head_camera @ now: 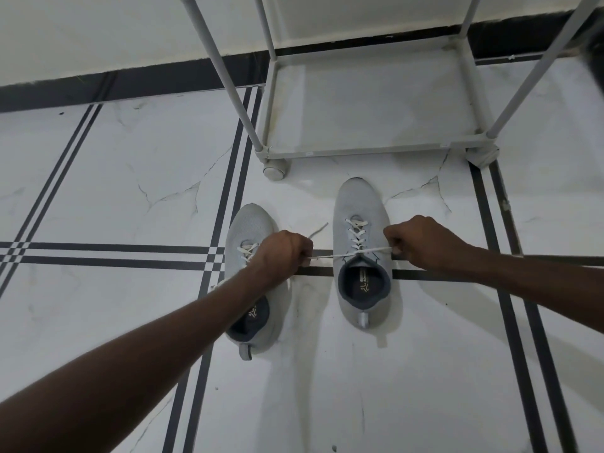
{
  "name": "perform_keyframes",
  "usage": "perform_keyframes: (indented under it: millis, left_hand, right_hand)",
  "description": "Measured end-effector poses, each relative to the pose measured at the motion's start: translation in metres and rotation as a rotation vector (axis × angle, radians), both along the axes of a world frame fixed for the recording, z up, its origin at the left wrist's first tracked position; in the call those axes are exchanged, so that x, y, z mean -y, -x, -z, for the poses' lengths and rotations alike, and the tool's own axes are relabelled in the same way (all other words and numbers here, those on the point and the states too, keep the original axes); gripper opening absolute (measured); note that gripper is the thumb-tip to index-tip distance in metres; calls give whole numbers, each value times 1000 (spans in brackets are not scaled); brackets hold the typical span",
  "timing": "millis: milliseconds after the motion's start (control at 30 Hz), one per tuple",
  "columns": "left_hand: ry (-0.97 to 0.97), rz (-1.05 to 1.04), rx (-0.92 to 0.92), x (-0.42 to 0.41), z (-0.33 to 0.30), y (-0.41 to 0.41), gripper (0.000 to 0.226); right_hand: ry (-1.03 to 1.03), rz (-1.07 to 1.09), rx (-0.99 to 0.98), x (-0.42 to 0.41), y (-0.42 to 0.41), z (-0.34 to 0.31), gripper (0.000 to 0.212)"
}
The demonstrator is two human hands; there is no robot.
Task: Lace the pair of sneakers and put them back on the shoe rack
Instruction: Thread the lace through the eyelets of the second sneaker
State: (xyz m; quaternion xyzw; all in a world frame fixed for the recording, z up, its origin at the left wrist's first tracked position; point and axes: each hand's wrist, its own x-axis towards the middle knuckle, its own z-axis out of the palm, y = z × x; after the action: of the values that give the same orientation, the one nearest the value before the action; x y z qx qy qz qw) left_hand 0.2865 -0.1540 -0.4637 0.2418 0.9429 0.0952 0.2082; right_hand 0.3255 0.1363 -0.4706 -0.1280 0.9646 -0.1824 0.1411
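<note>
Two light grey sneakers stand side by side on the floor, toes pointing toward the shoe rack (366,152). The right sneaker (359,204) is laced with a white lace (330,256) crossed at the top eyelets and stretched taut sideways. My left hand (284,253) grips the lace's left end, hovering over the left sneaker (248,220), whose laces show partly under my wrist. My right hand (421,243) grips the lace's right end just beside the right sneaker. A loose lace tip sticks up past my left hand.
The grey tube-frame rack has a pale bottom shelf (369,103) with nothing on it, directly beyond the sneakers, and stands against a white wall with a dark skirting (130,83). White marble floor tiles with dark stripe borders surround the shoes.
</note>
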Motion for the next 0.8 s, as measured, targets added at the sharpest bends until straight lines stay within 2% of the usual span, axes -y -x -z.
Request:
perform_keyframes:
  millis: [100, 167, 333, 400, 500, 633, 700, 800]
  left_hand:
    - [-204, -47, 110, -11, 3, -9, 27]
    - [-319, -129, 166, -23, 2, -16, 25]
    - [-322, -271, 149, -35, -2, -12, 5]
    - [-287, -196, 110, -34, -7, -11, 5]
    - [-121, -5, 3, -33, -9, -18, 15]
    - [-19, 30, -50, -29, -2, -23, 13]
    - [-60, 2, 6, -28, -2, -21, 9]
    - [-211, -106, 252, -13, -6, -15, 8]
  right_hand:
    - [36, 45, 46, 6, -4, -4, 12]
    - [90, 76, 55, 13, -5, -3, 11]
    - [233, 197, 148, 20, -2, -13, 15]
    - [261, 197, 149, 17, -1, -19, 25]
    - [211, 131, 136, 19, -4, -17, 38]
    - [128, 79, 147, 21, -4, -12, 27]
    - [154, 113, 217, 16, -2, -15, 22]
    - [240, 160, 370, 6, 1, -29, 23]
